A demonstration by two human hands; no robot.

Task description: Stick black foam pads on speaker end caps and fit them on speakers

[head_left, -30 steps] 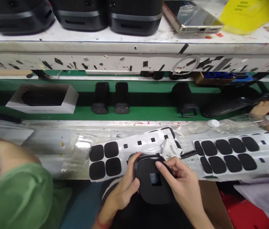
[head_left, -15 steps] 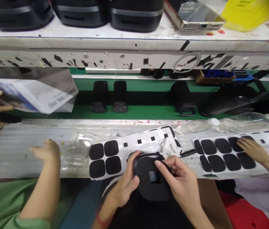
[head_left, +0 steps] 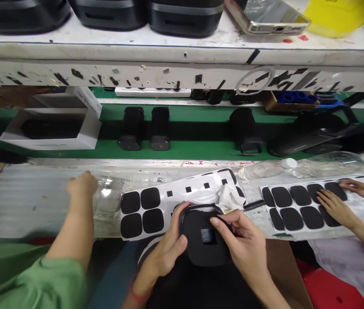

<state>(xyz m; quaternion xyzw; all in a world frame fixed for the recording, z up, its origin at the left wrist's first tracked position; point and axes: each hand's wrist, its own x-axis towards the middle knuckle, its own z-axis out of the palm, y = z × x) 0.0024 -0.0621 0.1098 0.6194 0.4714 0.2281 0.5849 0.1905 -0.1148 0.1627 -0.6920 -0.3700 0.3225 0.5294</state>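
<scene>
A black rounded-square housing (head_left: 206, 253) with a small square window (head_left: 208, 236) in its face is between my hands, near the table's front edge. My left hand (head_left: 170, 249) grips its left side, thumb along the rim. At its upper right edge, my right hand (head_left: 244, 240) is closed, the thumb pressing the face near the rim. Whether a thin sticker lies under that thumb I cannot make out. Behind the housing is a white sheet of black rounded-square stickers (head_left: 152, 220), with a crumpled white paper (head_left: 230, 197) and a black pen (head_left: 254, 205) by its right end.
On the left, a co-worker's arm (head_left: 80, 214) reaches over the table. At right, another person's hands (head_left: 336, 208) rest on a second sticker sheet (head_left: 298, 229). Plastic bottles (head_left: 262, 171) lie behind it. Black devices (head_left: 160, 128) and an open white box (head_left: 87, 133) stand on the green belt.
My hands and the housing have hardly moved. The left co-worker's hand has moved right, and the white box now sits open on the belt. A second hand has appeared at the right sheet.
</scene>
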